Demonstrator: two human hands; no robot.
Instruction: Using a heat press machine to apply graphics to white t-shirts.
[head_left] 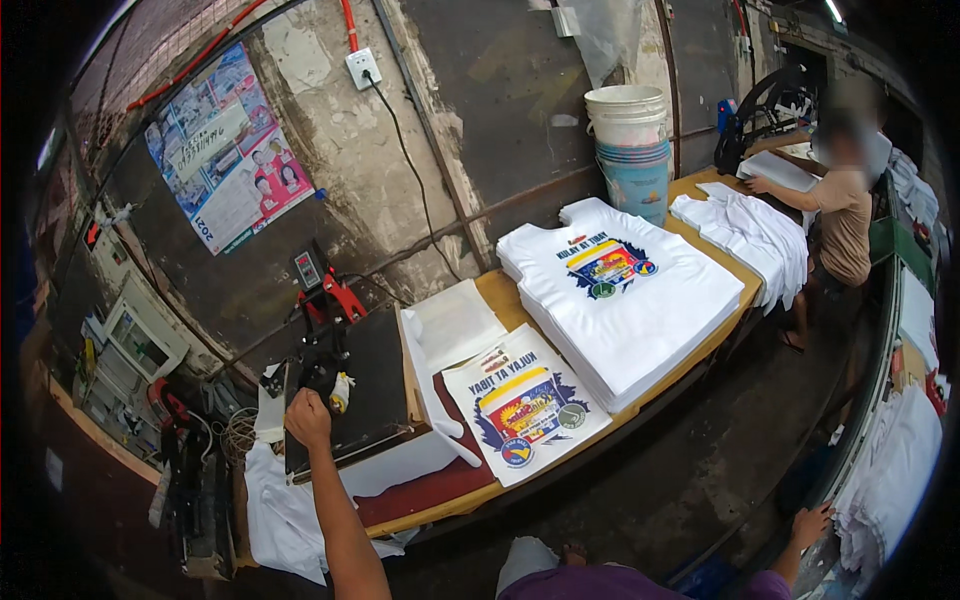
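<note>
My left hand point(308, 418) is closed in a fist at the near left edge of a black heat press point(370, 390), apparently round its handle, which the fingers mostly hide. Under the press, white cloth point(400, 462) lies over a dark red pad point(430, 492). Far to the right, my right hand point(810, 525) has its fingers curled at the edge of a pile of white shirts point(885, 490), seemingly gripping one. Beside the press lies a printed transfer sheet point(540, 405) with a mirrored design. Behind it stands a neat stack of printed white shirts point(640, 330).
Stacked buckets point(628, 150) and more white shirts point(745, 235) stand along the wooden table point(690, 190). At the far right, another person point(845, 210) handles a white board or cloth. A black cable hangs from a wall outlet point(363, 68). A second press point(180, 430) is at left.
</note>
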